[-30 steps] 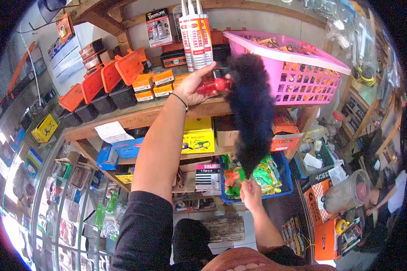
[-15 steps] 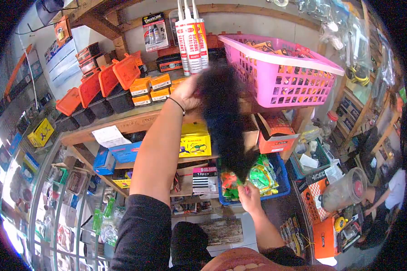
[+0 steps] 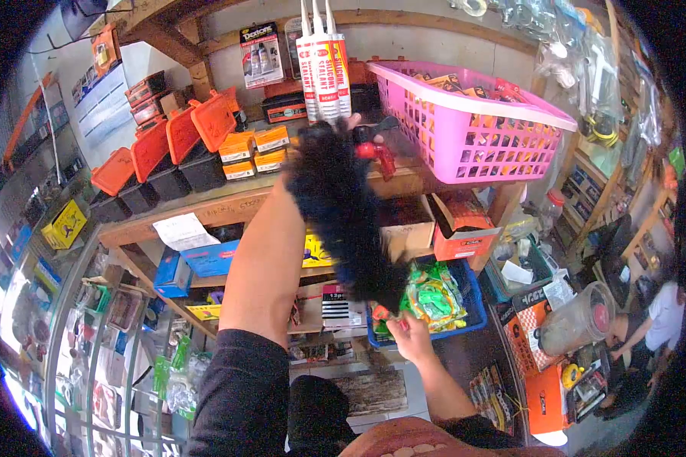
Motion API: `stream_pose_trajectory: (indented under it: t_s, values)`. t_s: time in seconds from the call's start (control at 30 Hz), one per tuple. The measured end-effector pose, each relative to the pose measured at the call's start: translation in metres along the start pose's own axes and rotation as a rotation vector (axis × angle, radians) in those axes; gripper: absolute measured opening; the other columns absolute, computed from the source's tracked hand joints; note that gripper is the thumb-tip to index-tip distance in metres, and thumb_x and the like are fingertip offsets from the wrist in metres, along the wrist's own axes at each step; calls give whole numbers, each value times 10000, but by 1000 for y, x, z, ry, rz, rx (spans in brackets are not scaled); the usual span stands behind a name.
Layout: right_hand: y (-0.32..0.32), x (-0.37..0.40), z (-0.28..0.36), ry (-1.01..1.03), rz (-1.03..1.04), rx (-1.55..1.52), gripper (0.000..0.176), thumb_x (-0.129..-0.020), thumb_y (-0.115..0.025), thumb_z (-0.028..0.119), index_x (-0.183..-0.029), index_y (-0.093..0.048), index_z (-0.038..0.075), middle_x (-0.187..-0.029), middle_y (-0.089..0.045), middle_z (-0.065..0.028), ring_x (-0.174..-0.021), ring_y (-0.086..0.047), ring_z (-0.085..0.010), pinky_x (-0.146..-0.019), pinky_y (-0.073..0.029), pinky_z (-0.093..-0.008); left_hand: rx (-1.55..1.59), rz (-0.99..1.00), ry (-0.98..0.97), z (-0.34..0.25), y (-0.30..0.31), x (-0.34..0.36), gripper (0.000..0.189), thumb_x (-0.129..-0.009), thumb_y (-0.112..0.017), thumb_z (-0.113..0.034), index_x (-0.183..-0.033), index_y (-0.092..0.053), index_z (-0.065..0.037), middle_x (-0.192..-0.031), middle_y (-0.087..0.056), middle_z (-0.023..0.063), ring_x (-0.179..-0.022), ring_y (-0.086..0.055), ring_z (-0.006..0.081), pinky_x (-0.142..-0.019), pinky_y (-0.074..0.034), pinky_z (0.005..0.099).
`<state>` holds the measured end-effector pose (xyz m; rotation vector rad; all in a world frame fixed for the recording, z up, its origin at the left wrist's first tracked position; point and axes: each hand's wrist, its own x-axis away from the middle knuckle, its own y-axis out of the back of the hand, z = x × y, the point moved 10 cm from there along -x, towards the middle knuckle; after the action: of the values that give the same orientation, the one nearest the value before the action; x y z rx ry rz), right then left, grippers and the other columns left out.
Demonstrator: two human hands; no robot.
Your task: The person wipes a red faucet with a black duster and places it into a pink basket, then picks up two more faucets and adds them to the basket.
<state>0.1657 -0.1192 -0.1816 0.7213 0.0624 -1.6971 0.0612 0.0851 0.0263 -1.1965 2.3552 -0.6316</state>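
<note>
A fluffy black duster (image 3: 347, 213) slants across the middle of the view, blurred by motion. My right hand (image 3: 411, 337) is closed round its lower end, in front of a blue basket (image 3: 476, 316) of green and orange packets (image 3: 434, 297). My left arm reaches up to the top shelf, where the duster covers most of my left hand (image 3: 354, 120); only a fingertip shows, just below the silicone sealant tubes (image 3: 324, 80). What that hand holds, I cannot tell. Right beside the duster's upper part is a red and black object with a trigger-like shape (image 3: 377, 154).
A pink basket (image 3: 488, 145) of small boxes stands right on the top shelf. Small orange boxes (image 3: 238, 156) and black bins with orange lids (image 3: 171, 145) line its left side. Glass cases (image 3: 99, 365) are at left. Another person (image 3: 659, 320) is at far right.
The duster's upper part has swung left, now covering my left hand and uncovering the red and black object. My right hand has shifted slightly left and down.
</note>
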Motion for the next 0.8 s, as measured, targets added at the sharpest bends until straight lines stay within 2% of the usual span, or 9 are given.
stream_pose_trajectory:
  t_s: [0.1, 0.13, 0.27, 0.47, 0.53, 0.57, 0.67, 0.73, 0.8]
  values:
    - [-9, 10, -50, -364, -2, -318, 319, -768, -604, 301, -722, -476, 13, -505, -465, -53, -431, -428, -121, -416, -330, -273, -281, -93, 66, -3, 10, 6, 312, -807, -541, -318, -1007, -497, -82, -952, -579, 81, -822, -563, 178, -600, -482, 322]
    - [-11, 15, -60, -526, -37, -519, 329, -763, -610, 304, -724, -474, 7, -500, -457, -54, -428, -431, -123, -413, -326, -280, -190, 65, 120, 3, -2, 4, 300, -792, -567, -305, -992, -492, -94, -932, -585, 76, -745, -565, 161, -519, -470, 293]
    - [-12, 11, -64, -183, 12, -208, 279, -824, -534, 277, -682, -441, 55, -483, -427, 9, -408, -394, -66, -378, -301, -233, -57, -65, 31, 0, -5, 13, 325, -752, -618, -318, -952, -476, -104, -885, -586, 79, -681, -591, 176, -468, -486, 273]
    - [-6, 13, -63, -483, -31, -419, 346, -775, -582, 319, -665, -452, 18, -494, -434, -41, -438, -432, -119, -433, -336, -284, -138, 105, 108, 6, 3, -8, 271, -812, -545, -243, -1025, -476, -91, -938, -577, 107, -787, -578, 189, -596, -492, 304]
    - [3, -2, -14, -85, 25, 11, 324, -782, -579, 304, -654, -456, 33, -506, -455, -6, -442, -430, -87, -424, -328, -256, 130, 48, 35, 1, 9, -16, 283, -785, -585, -265, -985, -480, -94, -856, -586, 78, -706, -583, 184, -535, -489, 291]
    - [7, -3, -10, -66, 6, -6, 321, -782, -577, 302, -659, -460, 28, -516, -473, -17, -447, -437, -97, -427, -333, -258, 129, 47, 34, 2, 12, -17, 283, -785, -585, -265, -985, -480, -94, -856, -586, 78, -706, -583, 184, -535, -489, 291]
    - [-7, 7, -59, -326, -39, -322, 278, -796, -565, 235, -643, -436, 42, -467, -421, -6, -394, -395, -97, -387, -307, -244, -358, -154, 34, -7, 4, 13, 332, -881, -380, -289, -1125, -440, -72, -886, -550, 111, -840, -545, 201, -673, -479, 319]
    - [-9, 12, -55, -445, -30, -455, 278, -767, -591, 228, -652, -441, 24, -453, -401, -13, -409, -394, -104, -412, -308, -251, -297, -16, 48, -1, 5, -3, 332, -879, -389, -294, -1130, -436, -82, -881, -550, 112, -827, -548, 198, -668, -482, 317]
    - [-3, 7, -32, -142, 45, -36, 249, -770, -579, 210, -666, -455, 20, -474, -407, -15, -410, -394, -96, -407, -309, -245, 105, -51, 54, 4, 13, -10, 293, -797, -562, -304, -996, -473, -108, -844, -572, 76, -669, -575, 176, -494, -487, 284]
